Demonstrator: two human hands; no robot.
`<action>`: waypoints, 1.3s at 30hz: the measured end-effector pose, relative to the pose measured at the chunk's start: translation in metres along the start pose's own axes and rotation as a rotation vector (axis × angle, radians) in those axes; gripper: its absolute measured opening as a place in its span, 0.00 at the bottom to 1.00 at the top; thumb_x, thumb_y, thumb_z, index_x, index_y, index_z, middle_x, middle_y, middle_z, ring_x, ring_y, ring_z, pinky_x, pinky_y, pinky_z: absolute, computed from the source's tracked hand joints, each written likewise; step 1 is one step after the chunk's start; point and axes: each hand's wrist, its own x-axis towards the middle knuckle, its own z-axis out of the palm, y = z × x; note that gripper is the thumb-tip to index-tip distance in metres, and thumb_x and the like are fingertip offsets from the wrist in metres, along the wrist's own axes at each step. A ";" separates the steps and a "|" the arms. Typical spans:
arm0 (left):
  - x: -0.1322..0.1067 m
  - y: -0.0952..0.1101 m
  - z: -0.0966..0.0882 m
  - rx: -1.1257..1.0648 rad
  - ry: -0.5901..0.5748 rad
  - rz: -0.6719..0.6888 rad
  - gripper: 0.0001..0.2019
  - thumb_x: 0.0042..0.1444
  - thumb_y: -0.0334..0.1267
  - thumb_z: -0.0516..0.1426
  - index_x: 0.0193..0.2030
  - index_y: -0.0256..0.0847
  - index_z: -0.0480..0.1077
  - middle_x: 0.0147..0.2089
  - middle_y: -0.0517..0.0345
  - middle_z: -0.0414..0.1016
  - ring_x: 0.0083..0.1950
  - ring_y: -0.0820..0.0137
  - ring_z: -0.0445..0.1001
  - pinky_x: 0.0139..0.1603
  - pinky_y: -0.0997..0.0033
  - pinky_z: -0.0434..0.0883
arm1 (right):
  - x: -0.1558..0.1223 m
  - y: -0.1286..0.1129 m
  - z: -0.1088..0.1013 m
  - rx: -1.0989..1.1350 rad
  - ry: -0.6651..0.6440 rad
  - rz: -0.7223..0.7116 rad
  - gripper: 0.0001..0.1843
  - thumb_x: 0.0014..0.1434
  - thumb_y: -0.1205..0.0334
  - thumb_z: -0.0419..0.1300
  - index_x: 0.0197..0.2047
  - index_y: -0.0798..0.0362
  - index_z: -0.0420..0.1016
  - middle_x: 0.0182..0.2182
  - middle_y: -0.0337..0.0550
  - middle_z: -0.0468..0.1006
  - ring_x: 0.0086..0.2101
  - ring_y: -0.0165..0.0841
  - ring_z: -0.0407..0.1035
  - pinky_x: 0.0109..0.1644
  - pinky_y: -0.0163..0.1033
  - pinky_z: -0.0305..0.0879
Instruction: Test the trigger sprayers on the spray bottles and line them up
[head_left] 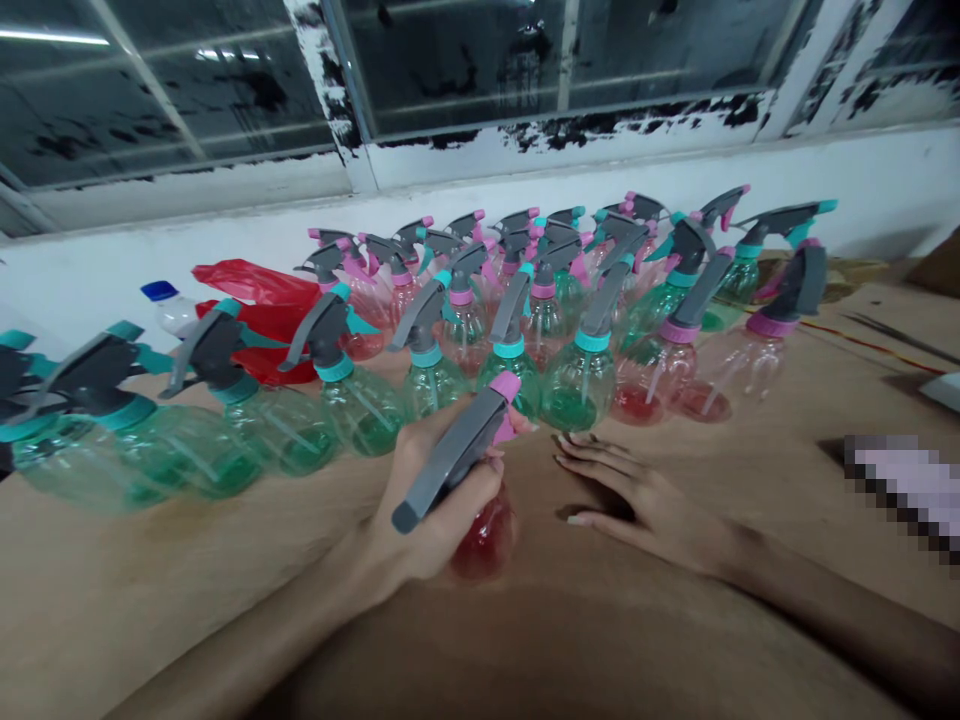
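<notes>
My left hand [431,500] is closed around the neck of a spray bottle [484,540] with a pink-red clear body, a grey head and a pink nozzle. The bottle stands on the brown table in front of me, its upper body hidden by my fingers. To its right, my right hand [645,500] lies on the table with fingers stretched out and nothing in it. Just beyond its fingertips stand a green spray bottle [577,385] with a teal collar and a pink spray bottle [660,375].
Several more green and pink spray bottles stand in rows across the table [300,620]. A red plastic bag [262,310] and a blue-capped bottle [169,310] are at the back left. A blurred-out flat object [911,485] lies at the right. A white wall with windows rises behind.
</notes>
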 end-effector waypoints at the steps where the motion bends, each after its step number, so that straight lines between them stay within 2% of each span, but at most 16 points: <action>1: 0.001 0.001 -0.001 -0.012 -0.028 0.031 0.06 0.48 0.33 0.52 0.30 0.46 0.69 0.27 0.62 0.72 0.28 0.67 0.72 0.30 0.68 0.71 | 0.000 0.001 0.001 -0.004 0.000 -0.003 0.31 0.60 0.48 0.55 0.64 0.46 0.55 0.62 0.44 0.60 0.61 0.41 0.53 0.62 0.55 0.55; 4: 0.002 0.001 -0.004 -0.041 -0.061 0.091 0.06 0.48 0.34 0.51 0.31 0.46 0.68 0.30 0.60 0.74 0.32 0.65 0.74 0.35 0.66 0.72 | 0.000 0.003 0.002 -0.002 -0.002 -0.011 0.31 0.60 0.48 0.55 0.64 0.46 0.55 0.63 0.44 0.60 0.61 0.41 0.53 0.62 0.55 0.55; 9: -0.002 -0.005 -0.002 -0.013 -0.026 -0.023 0.05 0.53 0.38 0.53 0.35 0.46 0.68 0.30 0.59 0.75 0.32 0.65 0.74 0.34 0.66 0.72 | 0.001 0.001 0.000 -0.020 -0.016 -0.008 0.31 0.60 0.48 0.55 0.64 0.47 0.55 0.62 0.44 0.60 0.61 0.41 0.53 0.63 0.55 0.54; 11: -0.002 -0.006 0.000 0.017 0.015 -0.031 0.03 0.55 0.39 0.53 0.35 0.46 0.67 0.31 0.60 0.75 0.31 0.66 0.74 0.34 0.67 0.71 | 0.001 0.000 -0.001 -0.025 -0.024 -0.002 0.31 0.60 0.47 0.54 0.64 0.47 0.55 0.62 0.44 0.60 0.61 0.41 0.53 0.63 0.55 0.55; 15: -0.001 -0.003 0.004 0.071 0.056 0.031 0.01 0.54 0.37 0.53 0.32 0.47 0.65 0.28 0.62 0.73 0.28 0.68 0.72 0.30 0.69 0.69 | 0.001 -0.001 -0.001 -0.034 -0.025 0.005 0.31 0.61 0.47 0.54 0.64 0.49 0.56 0.63 0.45 0.60 0.62 0.40 0.52 0.63 0.53 0.54; 19: 0.001 -0.002 0.004 0.061 0.101 0.077 0.03 0.52 0.36 0.53 0.29 0.46 0.63 0.25 0.64 0.69 0.25 0.70 0.69 0.26 0.71 0.67 | 0.001 -0.002 -0.002 -0.042 -0.028 0.019 0.31 0.61 0.46 0.53 0.64 0.49 0.56 0.62 0.45 0.60 0.62 0.40 0.52 0.63 0.53 0.54; 27: 0.002 -0.001 0.004 0.044 0.086 0.086 0.05 0.52 0.34 0.53 0.34 0.46 0.68 0.25 0.63 0.68 0.25 0.70 0.67 0.27 0.70 0.68 | 0.001 -0.003 -0.001 -0.034 -0.018 0.019 0.31 0.61 0.46 0.53 0.63 0.49 0.57 0.62 0.44 0.60 0.62 0.39 0.52 0.63 0.52 0.54; 31: 0.001 -0.001 0.004 0.021 0.086 0.082 0.02 0.51 0.35 0.53 0.30 0.46 0.66 0.25 0.63 0.69 0.24 0.70 0.68 0.26 0.70 0.67 | 0.001 -0.004 -0.002 -0.030 -0.014 0.018 0.30 0.61 0.47 0.54 0.63 0.49 0.57 0.62 0.44 0.61 0.61 0.39 0.53 0.63 0.53 0.54; 39: 0.002 -0.004 0.004 0.014 0.064 0.076 0.02 0.53 0.36 0.53 0.30 0.46 0.66 0.26 0.63 0.70 0.26 0.70 0.69 0.27 0.70 0.68 | 0.001 -0.003 -0.002 -0.043 -0.020 0.014 0.30 0.61 0.47 0.53 0.63 0.51 0.58 0.62 0.45 0.61 0.62 0.38 0.52 0.64 0.51 0.54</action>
